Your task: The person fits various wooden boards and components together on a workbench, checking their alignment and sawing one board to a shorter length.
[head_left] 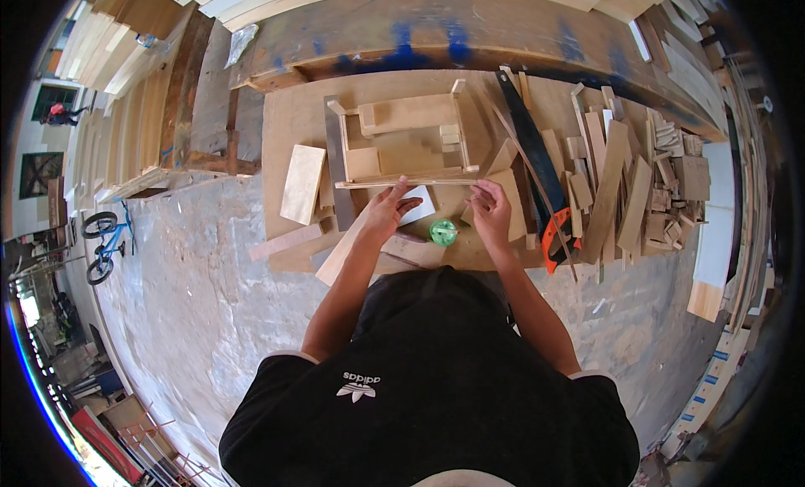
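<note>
A small wooden frame (366, 115) of light wood, with boards and blocks joined inside it, lies on the work board. Along its near side runs a thin wooden strip (356, 185). My left hand (386, 212) touches this strip near its middle with an extended finger, the other fingers apart. At the strip's right end is my right hand (493, 212), its fingers bent together in a pinch; whatever they hold is too small to make out. Between my hands, closer to me, sits a round green container (443, 231) with small pale things in it. A white piece (420, 203) lies beside my left hand.
A handsaw (537, 143) with an orange-and-black handle lies right of the frame. Beyond it are many wood offcuts (610, 185). Left of the frame lie a pale board (302, 183) and a dark strip (340, 164). A blue-stained bench (369, 34) stands behind.
</note>
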Demonstrator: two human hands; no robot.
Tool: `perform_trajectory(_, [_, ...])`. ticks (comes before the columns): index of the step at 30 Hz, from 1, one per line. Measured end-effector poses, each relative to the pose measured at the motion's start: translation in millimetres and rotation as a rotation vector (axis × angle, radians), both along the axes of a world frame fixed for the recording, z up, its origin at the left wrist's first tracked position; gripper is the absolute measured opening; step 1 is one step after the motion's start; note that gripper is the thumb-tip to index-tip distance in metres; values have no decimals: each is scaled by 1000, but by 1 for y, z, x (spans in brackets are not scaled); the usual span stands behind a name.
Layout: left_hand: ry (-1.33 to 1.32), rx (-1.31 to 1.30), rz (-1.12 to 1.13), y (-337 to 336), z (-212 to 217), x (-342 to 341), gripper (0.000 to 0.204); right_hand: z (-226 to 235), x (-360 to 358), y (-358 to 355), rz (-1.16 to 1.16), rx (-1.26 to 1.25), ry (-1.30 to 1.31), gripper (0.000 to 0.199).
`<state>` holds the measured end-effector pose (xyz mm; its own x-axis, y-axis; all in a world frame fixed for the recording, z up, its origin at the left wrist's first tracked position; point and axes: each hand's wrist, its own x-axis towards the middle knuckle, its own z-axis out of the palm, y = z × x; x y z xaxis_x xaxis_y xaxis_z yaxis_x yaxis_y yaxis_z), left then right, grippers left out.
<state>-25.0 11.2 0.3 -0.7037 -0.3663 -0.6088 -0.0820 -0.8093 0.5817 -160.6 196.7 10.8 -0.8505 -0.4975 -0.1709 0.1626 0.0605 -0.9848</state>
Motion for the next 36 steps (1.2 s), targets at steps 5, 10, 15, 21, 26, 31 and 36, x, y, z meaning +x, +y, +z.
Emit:
perform_trajectory(5, [23,2,-8,0,7,-2,67,-1,1,1,-1,-41,-48,32])
perform_trajectory(10, [6,-43,11,-1,10,-7,68,1,-2,-1,26,-32,-44,40])
perform_trajectory(15, [-21,-35,13,-3,7,-10,62,-3,-5,-2,30,-64,-53,42])
perform_trajectory(21, [-2,-11,40,-1,2,-9,60,-12,-6,-1,45,-90,-44,44])
perform_trajectory(26, [-7,9,46,2,2,-9,61,-14,-7,1,62,-83,-29,44])
perform_trajectory(31, [-48,0,56,3,4,-11,64,-12,-8,1,66,-80,-35,45])
perform_trajectory(36, [-47,-10,54,4,4,-11,67,-15,-8,2,70,-85,-52,46])
